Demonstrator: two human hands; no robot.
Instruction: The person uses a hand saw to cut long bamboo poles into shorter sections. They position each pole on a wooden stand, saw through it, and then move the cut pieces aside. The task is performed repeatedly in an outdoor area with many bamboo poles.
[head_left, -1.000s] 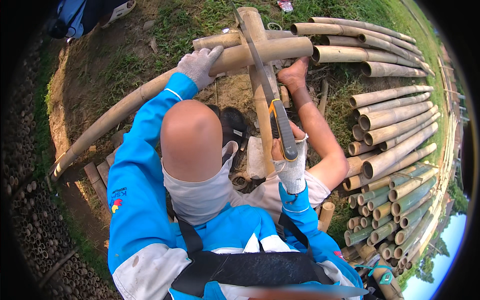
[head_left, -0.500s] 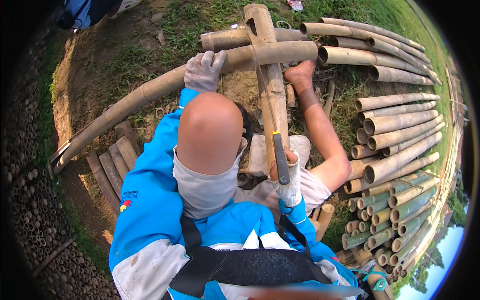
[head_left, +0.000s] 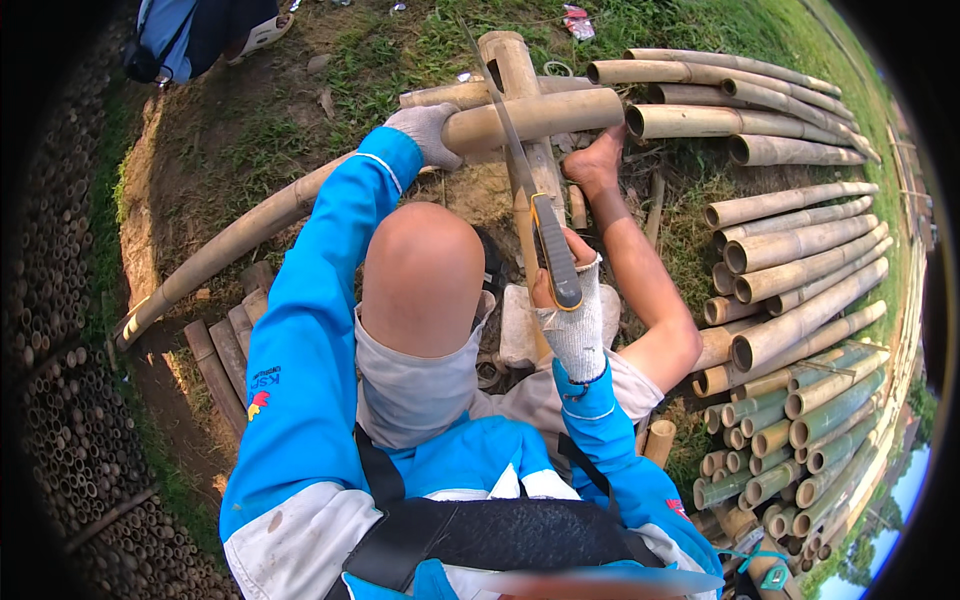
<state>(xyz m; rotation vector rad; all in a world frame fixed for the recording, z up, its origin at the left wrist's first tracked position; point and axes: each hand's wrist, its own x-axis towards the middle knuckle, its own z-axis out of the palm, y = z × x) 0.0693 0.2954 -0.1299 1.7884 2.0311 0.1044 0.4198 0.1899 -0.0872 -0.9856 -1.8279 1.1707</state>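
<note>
My left hand (head_left: 428, 132), in a grey knit glove, is closed over the top of a long bamboo pole (head_left: 285, 195). The pole slants from the lower left up to the right and rests across a thicker bamboo support (head_left: 516, 70) with a slot cut near its far end. In my right hand (head_left: 575, 325), wearing a fingerless white glove, is a handsaw (head_left: 556, 255) with a black and yellow handle. Its long blade points away from me and crosses the pole to the right of my left hand. Whether its teeth touch the pole I cannot tell.
Cut bamboo poles (head_left: 810, 250) lie stacked along the right. Many bamboo ends (head_left: 80, 440) form a pile at far left. Short bamboo pieces (head_left: 215, 365) lie near my left arm. My bare foot (head_left: 595, 165) is beside the support. Another person's shoe (head_left: 265, 35) shows at top left.
The saw has moved forward, away from me, and its blade now leans left. My left hand has shifted slightly right. The pole's right end sits slightly lower and further left in view.
</note>
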